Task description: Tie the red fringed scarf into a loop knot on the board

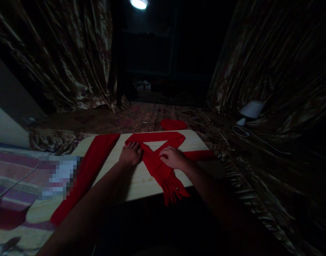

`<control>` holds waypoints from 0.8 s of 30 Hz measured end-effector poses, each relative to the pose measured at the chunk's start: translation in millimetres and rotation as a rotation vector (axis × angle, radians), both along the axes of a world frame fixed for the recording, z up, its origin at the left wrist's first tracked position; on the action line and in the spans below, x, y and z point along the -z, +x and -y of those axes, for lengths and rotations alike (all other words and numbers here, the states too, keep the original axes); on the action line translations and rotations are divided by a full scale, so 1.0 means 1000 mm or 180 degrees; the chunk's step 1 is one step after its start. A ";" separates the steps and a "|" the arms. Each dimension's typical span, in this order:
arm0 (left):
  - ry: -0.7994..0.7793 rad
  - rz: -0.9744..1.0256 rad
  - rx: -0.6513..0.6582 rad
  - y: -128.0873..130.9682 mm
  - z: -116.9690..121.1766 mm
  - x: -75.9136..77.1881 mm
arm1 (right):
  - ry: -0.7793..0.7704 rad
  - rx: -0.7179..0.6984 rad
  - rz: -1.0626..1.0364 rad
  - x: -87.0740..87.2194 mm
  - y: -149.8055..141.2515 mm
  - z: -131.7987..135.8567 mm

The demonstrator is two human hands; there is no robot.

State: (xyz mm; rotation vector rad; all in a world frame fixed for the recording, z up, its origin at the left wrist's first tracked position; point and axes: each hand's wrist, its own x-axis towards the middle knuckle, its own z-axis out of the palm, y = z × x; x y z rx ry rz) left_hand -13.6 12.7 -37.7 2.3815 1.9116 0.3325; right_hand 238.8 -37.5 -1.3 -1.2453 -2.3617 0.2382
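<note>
A red fringed scarf lies on the pale wooden tabletop, bent into a loop with its two lengths crossing. Its fringe hangs toward me over the near edge, and another red length runs right beneath my right wrist. My left hand rests flat on the loop's left corner, fingers stretched out. At the crossing, my right hand has curled fingers, with thumb and fingertips closed on the cloth. A second long red strip of cloth lies slantwise on the tabletop's left side, apart from both hands.
Beyond the far edge sits a rounded red cloth item on a patterned cover. A small white lamp with a cord stands at right. Striped bedding and a blurred-out patch are at left. Heavy curtains frame a dark window.
</note>
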 end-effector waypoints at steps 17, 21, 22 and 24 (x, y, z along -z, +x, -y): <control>-0.0177 -0.0217 -0.0137 -0.005 -0.008 0.016 | 0.0486 -0.1156 0.1927 -0.020 -0.060 0.047; -0.0199 -0.0229 -0.0126 -0.005 -0.008 0.013 | 0.0471 -0.1125 0.1978 -0.021 -0.063 0.049; -0.0206 -0.0232 -0.0121 -0.005 -0.008 0.013 | 0.0495 -0.1126 0.1968 -0.021 -0.064 0.049; -0.0219 -0.0248 -0.0111 -0.005 -0.008 0.012 | 0.0528 -0.1131 0.1974 -0.020 -0.067 0.049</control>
